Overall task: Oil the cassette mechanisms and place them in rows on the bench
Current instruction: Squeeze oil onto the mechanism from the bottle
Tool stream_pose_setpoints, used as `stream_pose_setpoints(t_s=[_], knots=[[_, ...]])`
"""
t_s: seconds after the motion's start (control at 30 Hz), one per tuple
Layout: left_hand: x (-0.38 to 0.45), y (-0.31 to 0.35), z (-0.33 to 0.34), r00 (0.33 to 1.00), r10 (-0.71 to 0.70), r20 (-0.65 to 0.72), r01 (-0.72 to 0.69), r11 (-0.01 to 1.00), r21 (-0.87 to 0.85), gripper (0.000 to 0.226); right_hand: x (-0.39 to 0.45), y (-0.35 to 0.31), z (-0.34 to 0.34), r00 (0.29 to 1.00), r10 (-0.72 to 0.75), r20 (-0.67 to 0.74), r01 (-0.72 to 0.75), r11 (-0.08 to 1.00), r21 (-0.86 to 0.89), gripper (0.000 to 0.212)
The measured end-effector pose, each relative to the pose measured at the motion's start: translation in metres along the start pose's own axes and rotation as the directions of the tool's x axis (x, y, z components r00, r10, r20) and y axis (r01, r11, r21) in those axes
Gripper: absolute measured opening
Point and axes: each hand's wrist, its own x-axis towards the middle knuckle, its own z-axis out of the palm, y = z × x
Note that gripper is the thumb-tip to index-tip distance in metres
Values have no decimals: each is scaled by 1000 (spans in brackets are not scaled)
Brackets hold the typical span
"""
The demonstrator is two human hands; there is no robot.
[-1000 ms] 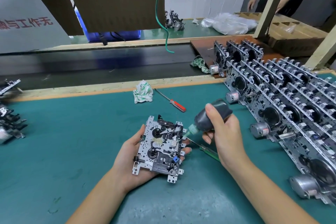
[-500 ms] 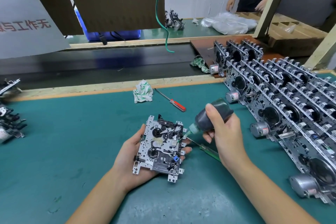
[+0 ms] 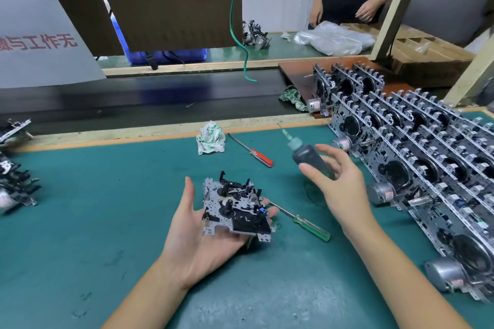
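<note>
Green mat: it covers the bench [image 3: 80, 222], and both hands work above it.
Left hand [image 3: 197, 232]: palm up, fingers straight and a little apart; the cassette mechanism [image 3: 236, 211] lies flat on the palm and fingers, not clamped.
Cassette mechanism: metal plate with black parts on top, just above the mat, near the middle of the bench.
Right hand [image 3: 339, 187]: fingers spread and relaxed around the oil bottle [image 3: 307, 155]; I cannot tell if they touch it.
Oil bottle: dark, nozzle pointing up and tilted to the left, just beside the right fingertips.
Rows of mechanisms [image 3: 427, 163]: they stand on edge in lines at the right side of the bench, close together.
Green screwdriver [image 3: 302, 219]: lies on the mat, between the two hands.
Red screwdriver [image 3: 252, 152]: lies further back, near a crumpled cloth [image 3: 211, 137].
Left edge: some more mechanisms [image 3: 13, 181] on the mat.
</note>
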Motion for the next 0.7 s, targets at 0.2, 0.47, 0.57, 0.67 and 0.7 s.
stream_pose_setpoints(t_s=[0.2,0.47,0.57,0.67,0.7], knots=[[-2,2,4,999,6,46,-4,998,-61,97,3,13,4,995,1,98,-1,1000,4,36],[-4,8,1,991,-122,50,93,918,385,96,-13,-14,-7,814,-578,-47,514,757,-404,26],[-9,11,-1,981,-195,-20,180,858,481,91,-31,-24,-10,742,-550,383,667,543,-511,35],[-12,14,5,971,-215,-108,235,746,623,72,-49,-20,-12,624,-326,710,781,300,-548,49],[-12,15,10,966,-223,-130,252,706,661,63,-53,-17,-15,618,-288,732,785,274,-555,49]])
